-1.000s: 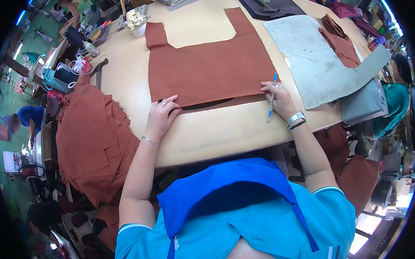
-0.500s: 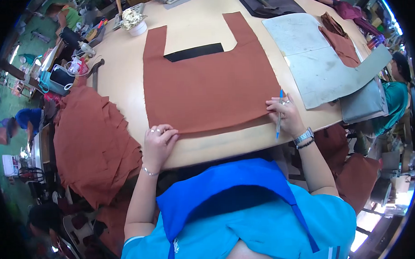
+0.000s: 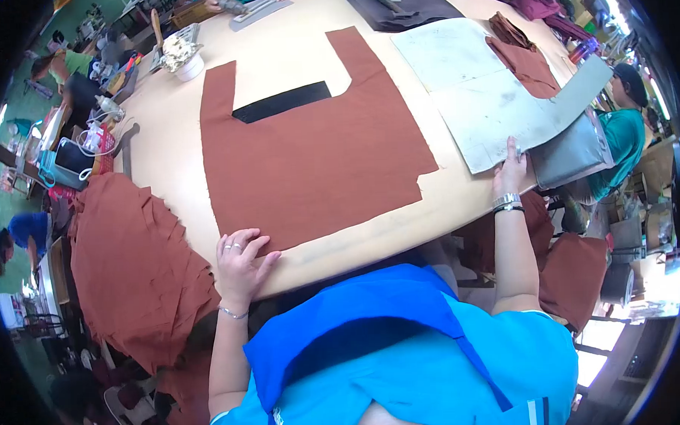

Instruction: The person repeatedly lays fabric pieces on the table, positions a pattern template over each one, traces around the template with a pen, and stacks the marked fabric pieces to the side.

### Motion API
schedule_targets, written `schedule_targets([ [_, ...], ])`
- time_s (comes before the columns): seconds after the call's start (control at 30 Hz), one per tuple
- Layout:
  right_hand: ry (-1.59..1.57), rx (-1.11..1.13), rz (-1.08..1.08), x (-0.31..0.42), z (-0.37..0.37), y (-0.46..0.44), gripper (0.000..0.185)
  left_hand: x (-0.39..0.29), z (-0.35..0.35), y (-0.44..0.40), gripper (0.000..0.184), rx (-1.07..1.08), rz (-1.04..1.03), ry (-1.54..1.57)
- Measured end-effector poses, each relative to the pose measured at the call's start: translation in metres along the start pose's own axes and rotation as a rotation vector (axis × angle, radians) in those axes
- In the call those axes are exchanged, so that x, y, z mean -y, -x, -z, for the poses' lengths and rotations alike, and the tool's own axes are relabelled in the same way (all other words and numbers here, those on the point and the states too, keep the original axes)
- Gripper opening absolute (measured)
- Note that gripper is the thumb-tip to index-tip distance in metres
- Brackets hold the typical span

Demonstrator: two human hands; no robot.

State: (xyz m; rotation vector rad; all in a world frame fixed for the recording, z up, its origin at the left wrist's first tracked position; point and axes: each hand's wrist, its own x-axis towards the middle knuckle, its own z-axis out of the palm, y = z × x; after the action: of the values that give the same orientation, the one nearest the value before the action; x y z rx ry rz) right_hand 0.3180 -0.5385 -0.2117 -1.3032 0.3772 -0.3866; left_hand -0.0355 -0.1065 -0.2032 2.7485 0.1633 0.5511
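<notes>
A rust-brown cloth piece (image 3: 315, 153) with two strap-like arms lies flat on the table, over a black strip (image 3: 284, 102) that shows in its cut-out. My left hand (image 3: 239, 265) rests at the cloth's near left corner, fingers apart and thumb out. At the near edge of a grey pattern sheet (image 3: 486, 95), my right hand (image 3: 509, 173) pinches the rim, with a finger on top. The blue pen cannot be made out now. The cloth's near right corner shows a small step.
A heap of brown cloth pieces (image 3: 136, 272) hangs over the table's left edge. A white glue pot (image 3: 185, 60), a hammer (image 3: 126, 149) and dark sheets (image 3: 400, 8) lie around the table (image 3: 370, 230). Folded brown cloth (image 3: 522, 64) sits by the pattern sheet. Co-workers sit nearby.
My right hand has left the brown cloth and moved right to the grey pattern sheet. My left hand's fingers have spread. The camera view has shifted, and the cloth's right corner now shows its step.
</notes>
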Motion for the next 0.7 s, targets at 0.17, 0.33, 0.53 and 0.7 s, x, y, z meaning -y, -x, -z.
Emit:
schedule_targets([
  [0.17,-0.017,0.218,0.254,0.018,-0.026,-0.009,0.051,0.001,-0.001,0.001,0.030,-0.017,0.007,0.008],
  [0.33,-0.146,0.399,0.302,0.123,-0.086,0.026,0.047,0.002,0.004,-0.005,0.027,-0.029,0.059,0.061],
  [0.53,-0.133,0.667,0.265,0.192,-0.136,0.060,0.049,0.017,0.002,-0.045,0.026,-0.212,0.241,0.617],
  [0.7,-0.340,1.162,-0.074,0.206,-0.174,0.090,0.039,0.010,0.005,-0.106,0.044,-0.192,0.650,1.282],
])
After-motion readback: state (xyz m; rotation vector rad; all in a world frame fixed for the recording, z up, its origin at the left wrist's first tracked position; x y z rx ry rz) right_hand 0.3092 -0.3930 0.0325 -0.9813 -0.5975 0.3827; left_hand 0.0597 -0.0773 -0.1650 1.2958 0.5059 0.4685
